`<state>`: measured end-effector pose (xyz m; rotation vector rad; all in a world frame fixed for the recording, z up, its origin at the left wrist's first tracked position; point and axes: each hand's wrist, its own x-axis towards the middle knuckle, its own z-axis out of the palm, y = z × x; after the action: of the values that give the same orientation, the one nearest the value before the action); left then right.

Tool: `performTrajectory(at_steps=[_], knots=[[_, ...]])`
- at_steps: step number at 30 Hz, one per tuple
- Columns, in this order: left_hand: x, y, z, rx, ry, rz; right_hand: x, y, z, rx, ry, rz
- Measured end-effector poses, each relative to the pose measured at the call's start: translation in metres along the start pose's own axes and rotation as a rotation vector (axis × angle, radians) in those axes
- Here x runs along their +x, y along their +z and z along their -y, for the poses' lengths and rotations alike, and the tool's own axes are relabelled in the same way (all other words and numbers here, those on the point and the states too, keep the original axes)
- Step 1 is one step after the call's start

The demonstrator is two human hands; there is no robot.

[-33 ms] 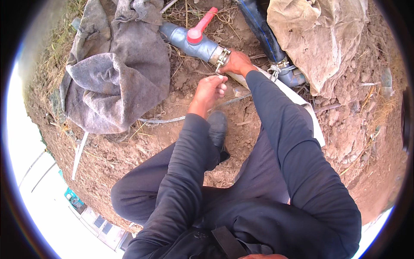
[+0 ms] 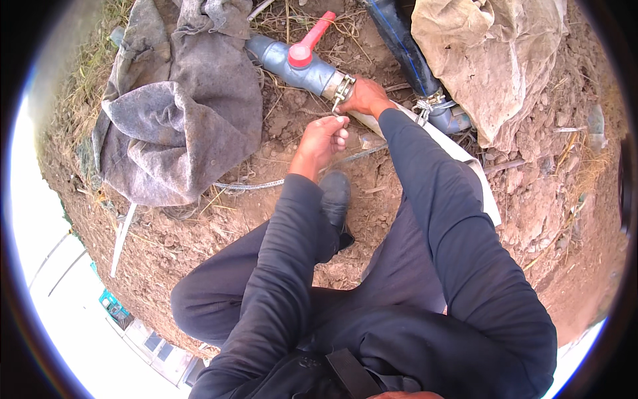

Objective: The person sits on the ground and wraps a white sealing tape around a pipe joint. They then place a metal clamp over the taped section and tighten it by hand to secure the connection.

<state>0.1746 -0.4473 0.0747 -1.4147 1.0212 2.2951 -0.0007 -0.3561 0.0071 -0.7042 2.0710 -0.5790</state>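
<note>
A metal hose clamp point(image 2: 345, 85) circles the pale end of a grey pipe valve point(image 2: 310, 74), which has a red lever handle point(image 2: 315, 41). My left hand point(image 2: 321, 141) is closed, its thumb and forefinger pinching the near end of a thin metal rod point(image 2: 337, 105) that sticks out from the clamp. Just right of the clamp, my right hand point(image 2: 365, 97) curls round the end of a white flat hose point(image 2: 487, 189). Its fingertips lie on the far side, out of sight. The hose runs back under my right forearm.
A grey-brown cloth point(image 2: 179, 126) lies left of the valve. At the right, a beige sack point(image 2: 492, 60) lies beside a black pipe point(image 2: 402, 46) with a wired joint point(image 2: 430, 105). A braided hose point(image 2: 252, 185) crosses the soil near my shoe point(image 2: 335, 199).
</note>
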Motion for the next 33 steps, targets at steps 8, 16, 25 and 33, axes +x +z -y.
performTrajectory(at_steps=[8,16,25,33], knots=[[0.02,-0.017,-0.021,0.243,-0.027,0.023,0.002,0.002,0.0,0.003,-0.018,0.004],[0.034,-0.007,0.006,1.553,0.659,-0.555,0.006,0.006,-0.005,0.001,-0.031,-0.021],[0.046,-0.042,-0.034,0.434,0.158,-0.272,0.009,0.01,-0.008,-0.004,-0.023,-0.034],[-0.003,0.029,-0.043,1.565,0.486,-0.6,0.006,0.007,-0.003,0.009,-0.028,-0.024]])
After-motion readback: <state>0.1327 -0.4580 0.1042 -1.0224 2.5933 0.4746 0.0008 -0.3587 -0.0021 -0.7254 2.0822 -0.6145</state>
